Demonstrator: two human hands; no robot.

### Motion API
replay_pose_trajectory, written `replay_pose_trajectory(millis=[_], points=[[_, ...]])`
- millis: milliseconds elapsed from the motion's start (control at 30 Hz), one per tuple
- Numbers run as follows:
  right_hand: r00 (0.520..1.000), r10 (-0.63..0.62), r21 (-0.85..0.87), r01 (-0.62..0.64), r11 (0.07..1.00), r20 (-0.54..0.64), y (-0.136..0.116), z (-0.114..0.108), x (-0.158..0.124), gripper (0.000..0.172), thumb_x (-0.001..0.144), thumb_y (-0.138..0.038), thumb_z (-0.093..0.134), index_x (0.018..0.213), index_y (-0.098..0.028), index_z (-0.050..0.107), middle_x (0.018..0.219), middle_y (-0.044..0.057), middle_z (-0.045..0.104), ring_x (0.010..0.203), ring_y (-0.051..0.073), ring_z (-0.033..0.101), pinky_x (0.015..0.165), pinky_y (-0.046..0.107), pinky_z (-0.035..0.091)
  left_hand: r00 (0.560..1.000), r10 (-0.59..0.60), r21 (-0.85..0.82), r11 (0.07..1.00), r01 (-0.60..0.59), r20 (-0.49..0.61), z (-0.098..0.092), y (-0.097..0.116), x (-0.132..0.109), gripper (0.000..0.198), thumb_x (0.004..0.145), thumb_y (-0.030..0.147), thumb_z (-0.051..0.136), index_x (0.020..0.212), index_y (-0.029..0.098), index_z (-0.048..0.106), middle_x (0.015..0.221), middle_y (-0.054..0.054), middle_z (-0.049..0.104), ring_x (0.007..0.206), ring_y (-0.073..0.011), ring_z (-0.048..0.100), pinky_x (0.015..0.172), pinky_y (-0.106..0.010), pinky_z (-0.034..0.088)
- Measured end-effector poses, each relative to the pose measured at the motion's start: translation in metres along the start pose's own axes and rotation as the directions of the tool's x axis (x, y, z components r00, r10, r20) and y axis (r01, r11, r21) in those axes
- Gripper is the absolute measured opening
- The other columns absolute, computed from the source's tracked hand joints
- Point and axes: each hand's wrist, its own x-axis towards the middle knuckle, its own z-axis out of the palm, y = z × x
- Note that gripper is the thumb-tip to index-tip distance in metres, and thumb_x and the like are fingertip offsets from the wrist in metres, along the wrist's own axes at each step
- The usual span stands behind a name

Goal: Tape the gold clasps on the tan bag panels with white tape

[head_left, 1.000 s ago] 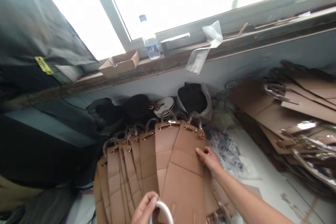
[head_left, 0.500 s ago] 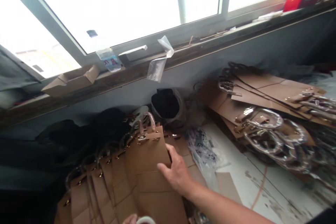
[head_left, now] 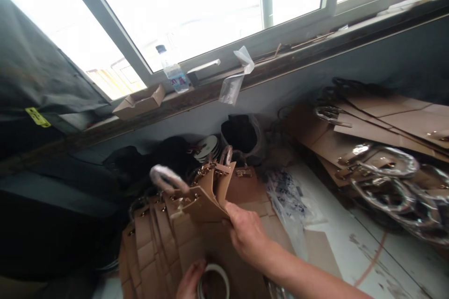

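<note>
Bottle [head_left: 178,81] on windowsill [head_left: 273,74]. Left of the bottle we log a box [head_left: 138,103]; right, plastic wrap [head_left: 231,89]. Lower right, spools [head_left: 206,148]; nearer us, bag panels [head_left: 210,240]; far right, another pile [head_left: 372,134].

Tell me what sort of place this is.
Probably a bag-making workshop: matching brown panels with handles overlap in a row, similar pieces are piled at the right, and the left hand holds a white ring, perhaps tape.

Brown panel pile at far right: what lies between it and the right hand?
In the head view, crumpled clear plastic and white surface lie between the right hand and the pile, with more brown panels nearer the hand.
</note>
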Motion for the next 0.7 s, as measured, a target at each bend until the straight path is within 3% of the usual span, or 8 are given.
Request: replay_pose_trajectory(millis=[100,167,267,400,567,633,700], points=[[0.999,0.045,-0.148,-0.042,0.988,0.016,0.005,0.008,0.001,0.081,0.078,-0.003,0.048,0.157,-0.014,0.034,0.130,0.018,0.067,0.112,0.032,0.067,0.095,0.042,0.053,0.998,-0.002,-0.055,0.998,0.005,0.055,0.000,-0.007,0.001,0.034,0.048,0.036,0.088,0.074,0.018,0.074,0.086,-0.008,0.078,0.091,-0.0331,0.072,0.076,-0.037,0.055],[0.998,0.068,-0.150,-0.065,0.987,0.010,0.017,0.012,0.004,0.090,0.073,0.000,0.047,0.159,-0.013,0.028,0.138,0.020,0.061,0.117,0.033,0.065,0.099,0.045,0.052,0.995,-0.009,-0.093,0.996,0.018,0.102,0.003,-0.009,0.002,0.036,0.046,0.033,0.090,0.074,0.016,0.075,0.084,-0.009,0.078,0.089,-0.0315,0.073,0.076,-0.036,0.055],[0.994,0.090,0.062,-0.086,0.994,-0.066,0.031,0.012,0.008,0.089,0.072,0.001,0.046,0.158,-0.020,0.034,0.145,0.012,0.059,0.126,0.029,0.061,0.107,0.044,0.049,0.992,-0.003,-0.172,0.985,0.024,0.124,0.008,-0.011,0.002,0.040,0.044,0.031,0.092,0.077,0.014,0.077,0.084,-0.009,0.079,0.086,-0.0283,0.073,0.077,-0.032,0.056],[0.981,0.140,0.418,-0.071,0.906,-0.136,0.025,-0.002,0.011,0.068,0.077,-0.005,0.049,0.141,-0.026,0.059,0.133,0.003,0.068,0.122,0.025,0.063,0.108,0.039,0.048,0.992,0.028,-0.259,0.966,0.005,0.126,0.014,0.001,0.000,0.038,0.047,0.030,0.093,0.077,0.014,0.077,0.080,-0.006,0.079,0.077,-0.0232,0.073,0.070,-0.028,0.057],[0.993,0.118,0.646,-0.088,0.758,-0.004,0.015,-0.040,0.000,0.058,0.080,-0.012,0.058,0.136,-0.026,0.062,0.134,0.002,0.067,0.124,0.025,0.061,0.107,0.040,0.048,0.983,0.174,-0.356,0.924,-0.141,0.061,0.014,0.038,0.002,0.025,0.065,0.024,0.086,0.085,0.014,0.076,0.095,-0.009,0.079,0.093,-0.0254,0.074,0.080,-0.031,0.062],[0.977,0.196,0.736,-0.195,0.648,0.086,0.036,-0.054,0.001,0.057,0.077,-0.017,0.066,0.134,-0.023,0.062,0.129,0.005,0.070,0.120,0.028,0.063,0.105,0.042,0.049,0.979,0.197,-0.358,0.918,-0.170,0.040,0.019,0.055,0.002,0.019,0.073,0.016,0.079,0.092,0.014,0.076,0.107,-0.010,0.077,0.095,-0.0245,0.074,0.080,-0.034,0.064],[0.931,0.294,0.795,-0.344,0.499,0.218,0.069,-0.062,0.011,0.054,0.074,-0.025,0.074,0.127,-0.018,0.065,0.119,0.008,0.074,0.110,0.030,0.068,0.098,0.044,0.053,0.980,0.179,-0.318,0.937,-0.143,0.088,0.031,0.071,0.002,0.019,0.081,0.012,0.073,0.100,0.013,0.075,0.116,-0.011,0.075,0.093,-0.0241,0.075,0.075,-0.036,0.066]])
